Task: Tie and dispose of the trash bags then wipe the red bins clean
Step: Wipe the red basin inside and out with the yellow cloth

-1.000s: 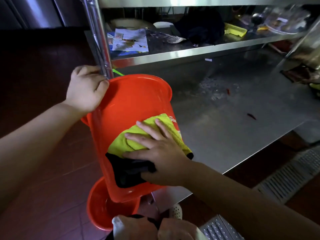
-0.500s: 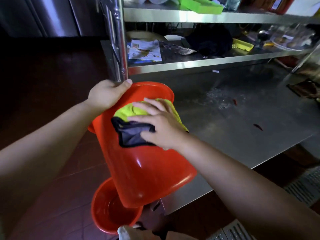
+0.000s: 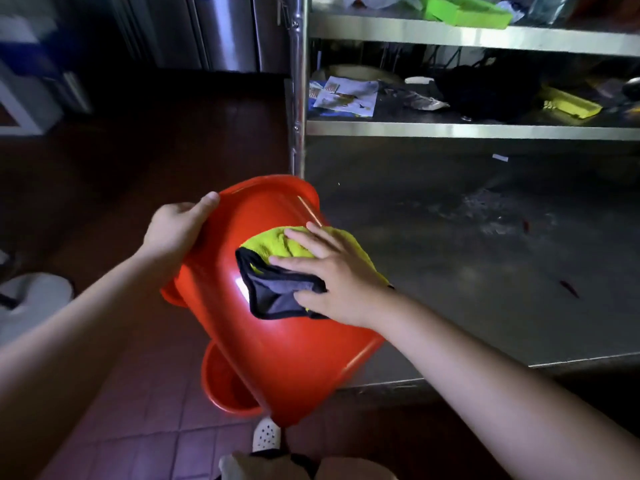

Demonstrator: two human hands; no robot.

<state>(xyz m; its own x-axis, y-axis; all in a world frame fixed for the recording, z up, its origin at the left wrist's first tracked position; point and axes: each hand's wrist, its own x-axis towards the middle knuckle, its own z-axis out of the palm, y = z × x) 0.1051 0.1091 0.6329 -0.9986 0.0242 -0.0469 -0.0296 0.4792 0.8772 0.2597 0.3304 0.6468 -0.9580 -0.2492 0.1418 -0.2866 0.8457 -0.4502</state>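
Behind tilted red bin (image 3: 277,358), second bin (image 3: 225,386) half hidden, shelf items dim

The red bin (image 3: 277,341) is glossy, smooth plastic that throws back a bright glare. The cloth (image 3: 277,268) on it is soft, nubbly fabric, yellow and grey. The table (image 3: 467,271) is dull, smeared steel; the shelf edge (image 3: 450,130) shines brighter. The floor (image 3: 138,410) is matt red tile.

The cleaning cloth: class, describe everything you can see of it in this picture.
The cleaning cloth looks like soft microfibre, bright yellow-green on one face and dark grey on the other, with a black stitched edge. A corner is folded over, showing the grey face. It lies spread on the outer wall of the tilted red bin, pressed there by the flat right hand.
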